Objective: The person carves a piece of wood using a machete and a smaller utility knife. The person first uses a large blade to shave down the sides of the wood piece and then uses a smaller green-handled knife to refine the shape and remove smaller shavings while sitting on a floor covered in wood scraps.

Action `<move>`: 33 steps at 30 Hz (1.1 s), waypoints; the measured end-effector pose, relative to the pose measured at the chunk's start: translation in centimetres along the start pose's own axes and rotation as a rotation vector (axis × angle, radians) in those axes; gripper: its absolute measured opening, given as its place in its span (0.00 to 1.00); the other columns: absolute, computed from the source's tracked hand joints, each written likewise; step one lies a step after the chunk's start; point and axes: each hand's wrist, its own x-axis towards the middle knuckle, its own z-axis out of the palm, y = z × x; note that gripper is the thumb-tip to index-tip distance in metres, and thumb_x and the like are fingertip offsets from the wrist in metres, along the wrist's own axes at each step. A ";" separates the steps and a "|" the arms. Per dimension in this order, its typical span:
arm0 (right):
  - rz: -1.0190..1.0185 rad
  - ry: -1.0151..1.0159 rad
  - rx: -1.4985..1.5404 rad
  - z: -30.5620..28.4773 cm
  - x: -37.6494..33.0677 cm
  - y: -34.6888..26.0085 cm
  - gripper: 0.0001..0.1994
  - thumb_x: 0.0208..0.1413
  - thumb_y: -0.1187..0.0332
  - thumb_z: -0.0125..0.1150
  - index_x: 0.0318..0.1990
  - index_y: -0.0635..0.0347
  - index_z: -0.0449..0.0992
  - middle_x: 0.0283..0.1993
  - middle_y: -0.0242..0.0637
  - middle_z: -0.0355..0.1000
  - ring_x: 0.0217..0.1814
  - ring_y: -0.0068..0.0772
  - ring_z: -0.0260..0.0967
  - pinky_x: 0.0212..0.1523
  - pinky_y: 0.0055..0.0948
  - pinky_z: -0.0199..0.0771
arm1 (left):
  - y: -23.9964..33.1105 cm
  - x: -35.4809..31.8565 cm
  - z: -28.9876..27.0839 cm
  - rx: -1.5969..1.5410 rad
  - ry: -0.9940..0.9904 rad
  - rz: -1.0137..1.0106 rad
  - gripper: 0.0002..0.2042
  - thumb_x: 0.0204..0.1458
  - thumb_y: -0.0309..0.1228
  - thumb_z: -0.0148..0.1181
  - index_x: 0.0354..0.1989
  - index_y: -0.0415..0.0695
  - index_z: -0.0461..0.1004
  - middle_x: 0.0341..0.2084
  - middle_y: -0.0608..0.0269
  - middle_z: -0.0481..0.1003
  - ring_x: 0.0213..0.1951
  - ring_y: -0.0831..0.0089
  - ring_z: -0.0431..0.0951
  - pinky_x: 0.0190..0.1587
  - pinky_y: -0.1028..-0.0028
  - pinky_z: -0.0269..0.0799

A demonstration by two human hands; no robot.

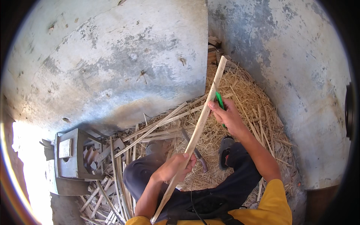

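Left hand [174,167]'s clamped round the wooden strip [199,127] slanting from upper centre to bottom centre; right hand [229,117] grips a green cutter [220,100], thumb on the strip. Looks like whittling, so I'd brace it well and stroke shallow, away from the left fingers.

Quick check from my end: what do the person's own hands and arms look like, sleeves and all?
The left hand and right hand are ungloved, with no watch visible at either wrist. Both forearms are bare. The right sleeve is short and yellow, ending near the elbow; only a yellow edge of the left sleeve shows. No cable runs along either arm.
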 end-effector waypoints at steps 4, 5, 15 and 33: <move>0.100 -0.076 0.086 1.0 -0.7 0.2 0.13 0.69 0.59 0.62 0.42 0.61 0.79 0.19 0.19 0.60 0.17 0.11 0.48 0.20 0.20 0.47 | 0.8 1.0 1.4 -0.056 0.109 0.205 0.33 0.68 0.60 0.37 0.54 0.37 0.69 0.34 0.57 0.74 0.33 0.66 0.79 0.41 0.65 0.80; 0.103 -0.081 0.089 1.7 -1.0 0.0 0.13 0.69 0.59 0.62 0.42 0.61 0.79 0.19 0.19 0.60 0.17 0.11 0.48 0.20 0.20 0.47 | 1.0 1.2 1.4 -0.098 0.143 0.340 0.37 0.67 0.64 0.37 0.57 0.36 0.67 0.37 0.55 0.75 0.34 0.64 0.80 0.43 0.63 0.81; -0.156 -0.115 -0.412 3.4 -2.4 -0.4 0.16 0.68 0.58 0.62 0.49 0.64 0.79 0.27 0.30 0.73 0.30 0.19 0.72 0.31 0.29 0.70 | 0.5 1.3 0.7 -0.200 0.115 0.269 0.14 0.71 0.43 0.48 0.36 0.49 0.59 0.24 0.73 0.59 0.16 0.84 0.59 0.15 0.80 0.53; -0.473 -0.288 -0.945 4.4 -3.5 1.3 0.17 0.65 0.50 0.62 0.42 0.56 0.80 0.26 0.39 0.78 0.20 0.44 0.75 0.21 0.37 0.70 | -1.5 2.2 0.9 0.412 0.572 0.410 0.06 0.66 0.29 0.53 0.36 0.44 0.64 0.26 0.73 0.62 0.30 0.84 0.62 0.31 0.75 0.62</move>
